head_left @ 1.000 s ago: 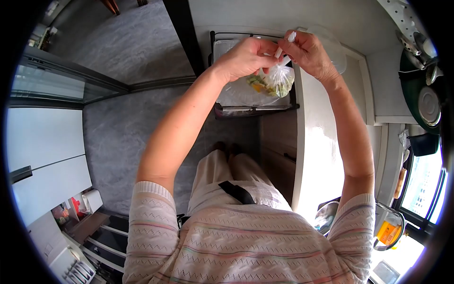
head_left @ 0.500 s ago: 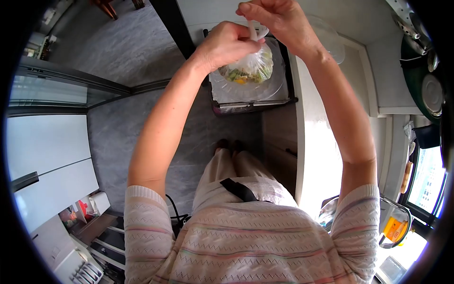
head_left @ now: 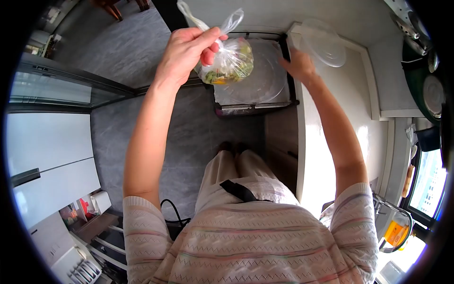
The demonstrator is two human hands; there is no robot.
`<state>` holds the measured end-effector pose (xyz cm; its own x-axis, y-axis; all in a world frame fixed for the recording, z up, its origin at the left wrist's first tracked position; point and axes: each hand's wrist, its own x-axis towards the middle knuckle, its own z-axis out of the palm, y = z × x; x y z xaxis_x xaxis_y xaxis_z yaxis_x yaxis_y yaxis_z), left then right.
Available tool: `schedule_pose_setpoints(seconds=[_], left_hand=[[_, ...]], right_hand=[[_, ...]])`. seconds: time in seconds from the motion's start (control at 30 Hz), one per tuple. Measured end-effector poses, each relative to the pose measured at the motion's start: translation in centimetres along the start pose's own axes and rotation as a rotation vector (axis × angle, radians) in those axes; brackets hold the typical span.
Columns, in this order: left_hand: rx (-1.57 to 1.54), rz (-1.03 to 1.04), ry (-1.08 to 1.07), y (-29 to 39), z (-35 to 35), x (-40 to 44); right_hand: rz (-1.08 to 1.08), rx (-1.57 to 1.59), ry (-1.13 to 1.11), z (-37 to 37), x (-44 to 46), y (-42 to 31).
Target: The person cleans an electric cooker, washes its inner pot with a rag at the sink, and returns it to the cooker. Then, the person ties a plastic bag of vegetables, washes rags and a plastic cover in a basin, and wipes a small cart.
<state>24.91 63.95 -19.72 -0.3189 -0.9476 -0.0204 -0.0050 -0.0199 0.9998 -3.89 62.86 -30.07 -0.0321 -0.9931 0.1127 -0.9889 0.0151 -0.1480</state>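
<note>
My left hand (head_left: 189,51) is closed around the neck of a clear plastic bag (head_left: 234,64) with chopped green and yellow food inside. Two loose ends of the bag stick up above the fingers. The bag hangs over the left part of a black-framed cart (head_left: 255,108), whose top carries a clear round sheet or dish (head_left: 262,87). My right hand (head_left: 301,65) is slightly blurred at the counter's edge, its thumb apart from the fingers and nothing visible in it. Beside it on the counter is a clear plastic lid or bowl (head_left: 331,54).
A white counter (head_left: 321,142) runs along my right side, with a wall rack of pans and lids (head_left: 431,92) beyond it. Near the window is an orange package (head_left: 396,232). White drawers (head_left: 52,142) and a pulled-out dish rack (head_left: 106,246) stand on the left.
My right hand has let go of the bag's top and moved right and down toward the counter. My left hand has carried the bag to the left, and its loose ends now show.
</note>
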Motion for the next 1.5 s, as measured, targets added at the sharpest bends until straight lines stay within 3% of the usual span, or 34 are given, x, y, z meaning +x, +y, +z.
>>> schedule_pose_setpoints(seconds=[0.07, 0.17, 0.27, 0.67, 0.87, 0.97, 1.17, 1.23, 1.27, 1.3, 1.37, 1.47, 1.5], left_hand=[[-0.027, 0.011, 0.044, 0.4, -0.8, -0.9], [-0.052, 0.023, 0.100, 0.6, -2.1, -2.4], [-0.073, 0.022, 0.151, 0.8, -3.1, -4.3], [-0.150, 0.110, 0.346, 0.3, -5.7, -9.8], [-0.157, 0.076, 0.393, -0.3, -6.3, -11.4], [-0.162, 0.066, 0.427, -0.9, -6.5, -12.3], [-0.197, 0.011, 0.406, -4.0, -8.7, -15.2], [-0.264, -0.007, 0.465, -4.7, -9.1, -16.5], [-0.259, -0.033, 0.488, -4.8, -9.4, -17.3], [-0.254, -0.056, 0.514, -4.9, -9.7, -18.1], [-0.248, -0.095, 0.506, -5.6, -10.8, -19.9], [-0.245, -0.147, 0.559, -6.5, -11.5, -22.3], [-0.268, -0.151, 0.562, -7.0, -12.0, -23.3]], right_hand=[[0.214, 0.106, -0.348, 1.6, -1.1, 0.6], [0.528, 0.629, -0.610, 3.9, -1.9, 1.0], [0.665, 1.048, -0.726, 6.2, -2.8, 2.2], [0.368, 1.604, -0.658, 3.0, -5.7, 1.3], [0.396, 1.592, -0.619, 2.3, -6.1, 0.5], [0.467, 1.449, -0.491, 3.7, -6.1, 1.0], [0.558, 1.112, -0.522, 6.1, -5.6, 2.6], [0.467, 0.807, -0.603, 4.3, -5.2, 2.0], [0.488, 0.709, -0.486, 2.9, -5.6, 0.8], [0.506, 0.576, -0.508, 1.5, -5.1, 0.5], [0.421, 0.450, -0.274, -0.5, -5.8, -0.8], [0.138, 0.712, -0.329, -1.1, -7.2, -4.5], [0.127, 0.810, -0.368, -2.0, -8.2, -9.7]])
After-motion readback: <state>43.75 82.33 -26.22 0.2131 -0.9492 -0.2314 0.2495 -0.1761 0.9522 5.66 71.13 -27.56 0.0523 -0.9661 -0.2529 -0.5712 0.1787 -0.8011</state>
